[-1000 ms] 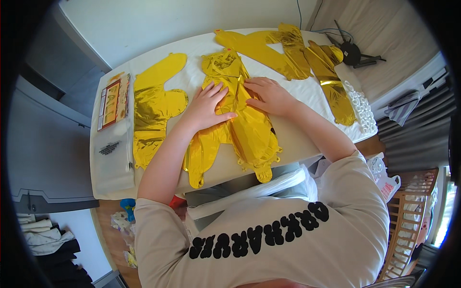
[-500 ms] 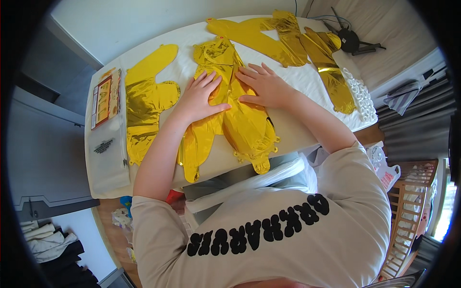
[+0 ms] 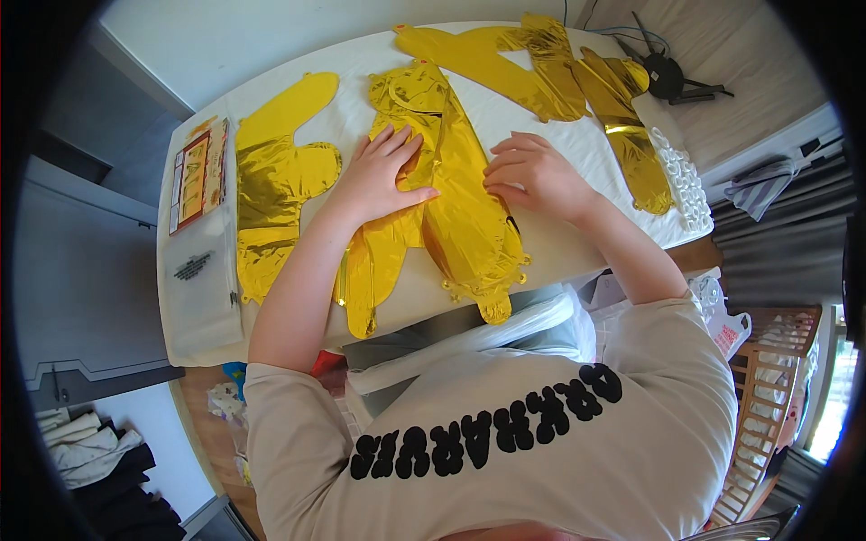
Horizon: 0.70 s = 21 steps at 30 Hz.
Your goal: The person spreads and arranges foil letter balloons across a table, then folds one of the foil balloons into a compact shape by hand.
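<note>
A flat, uninflated gold foil balloon [image 3: 465, 230] lies wrinkled in the middle of the white-covered table [image 3: 541, 248]. My left hand [image 3: 383, 176] rests on its left part, fingers spread and pressed down, thumb pointing toward the centre crease. At the balloon's right edge is my right hand [image 3: 538, 180], its fingers loosely bent and apart from the thumb; nothing shows between them. Small tabs line the balloon's rounded near end. Left of it lies another flat gold balloon [image 3: 284, 180].
More gold foil balloons [image 3: 487, 63] [image 3: 631, 144] lie at the far side and right. A printed package [image 3: 197, 180] and a clear bag [image 3: 198, 293] sit on the left. White rings [image 3: 684, 185] lie along the right edge, near a black router [image 3: 665, 79].
My right hand has slid off the balloon's middle toward its right edge, and its fingers have bent. The right flap now lies flatter and wider. My left hand stays in place.
</note>
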Motion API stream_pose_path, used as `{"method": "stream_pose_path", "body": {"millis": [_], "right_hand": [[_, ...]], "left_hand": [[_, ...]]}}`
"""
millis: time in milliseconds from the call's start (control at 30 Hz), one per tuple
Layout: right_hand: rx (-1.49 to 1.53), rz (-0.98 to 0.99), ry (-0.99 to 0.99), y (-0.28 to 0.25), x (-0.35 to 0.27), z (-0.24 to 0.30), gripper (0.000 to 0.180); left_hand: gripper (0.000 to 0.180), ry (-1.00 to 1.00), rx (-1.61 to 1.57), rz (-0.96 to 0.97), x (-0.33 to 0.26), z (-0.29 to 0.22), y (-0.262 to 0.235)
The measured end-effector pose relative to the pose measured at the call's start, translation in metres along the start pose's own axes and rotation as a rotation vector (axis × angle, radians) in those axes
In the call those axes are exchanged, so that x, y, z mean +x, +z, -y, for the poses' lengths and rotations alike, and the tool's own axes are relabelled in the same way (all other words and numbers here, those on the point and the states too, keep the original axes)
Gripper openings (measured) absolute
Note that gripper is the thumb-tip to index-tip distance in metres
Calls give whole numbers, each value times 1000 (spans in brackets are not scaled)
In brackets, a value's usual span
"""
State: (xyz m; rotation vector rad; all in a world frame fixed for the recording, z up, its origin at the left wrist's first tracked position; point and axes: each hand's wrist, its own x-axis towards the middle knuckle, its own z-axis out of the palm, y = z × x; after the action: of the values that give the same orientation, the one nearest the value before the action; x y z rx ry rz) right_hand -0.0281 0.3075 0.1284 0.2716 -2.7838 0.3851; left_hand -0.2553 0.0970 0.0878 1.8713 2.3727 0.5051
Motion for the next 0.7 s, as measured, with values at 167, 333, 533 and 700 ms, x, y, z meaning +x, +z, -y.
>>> {"method": "stream_pose_path", "body": {"millis": [167,333,533,700], "right_hand": [[-34,45,-30,4,-9,-1,16],[-32,78,-29,-1,-10,1,22],[-2,111,-30,-6,-12,-1,26],[-21,136,-20,-9,-13,0,26]], "left_hand": [[98,3,-6,-7,0,5,3],[99,-4,-12,-5,0,3,3],[99,-4,-27,-9,1,5,4],[99,9,2,-7,0,5,3]]}}
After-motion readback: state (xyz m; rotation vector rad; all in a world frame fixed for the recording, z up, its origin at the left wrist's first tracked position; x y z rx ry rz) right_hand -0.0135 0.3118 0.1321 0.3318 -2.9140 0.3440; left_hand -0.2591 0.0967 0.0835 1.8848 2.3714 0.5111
